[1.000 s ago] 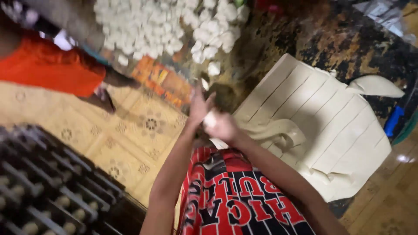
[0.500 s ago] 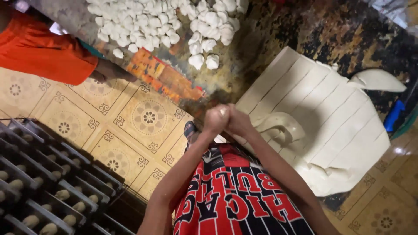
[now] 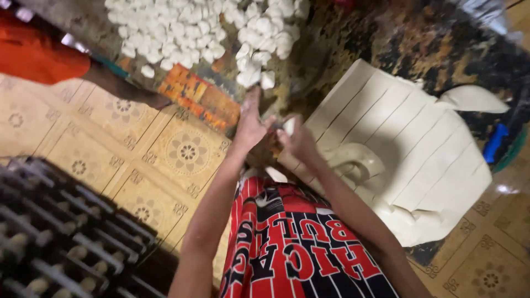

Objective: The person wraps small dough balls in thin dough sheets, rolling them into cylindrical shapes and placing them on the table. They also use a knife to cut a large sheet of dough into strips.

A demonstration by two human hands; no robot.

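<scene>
Hands now apart: left hand [image 3: 251,124] open, flung toward pile [image 3: 204,27] at 12; right hand [image 3: 298,140] pinching dough [image 3: 288,126].

A heap of small white dough balls [image 3: 204,33] lay at the top of the view on a dark mottled table [image 3: 419,44]. Just below the heap, a colourful printed packet [image 3: 201,96] rested at the table's edge. Left of the heap, someone in an orange garment [image 3: 38,55] sat near it. Well below the heap, patterned yellow floor tiles [image 3: 138,149] spread out, with a dark rack of trays [image 3: 61,243] beyond them. A blue object [image 3: 495,142] lay far right of the heap.
</scene>
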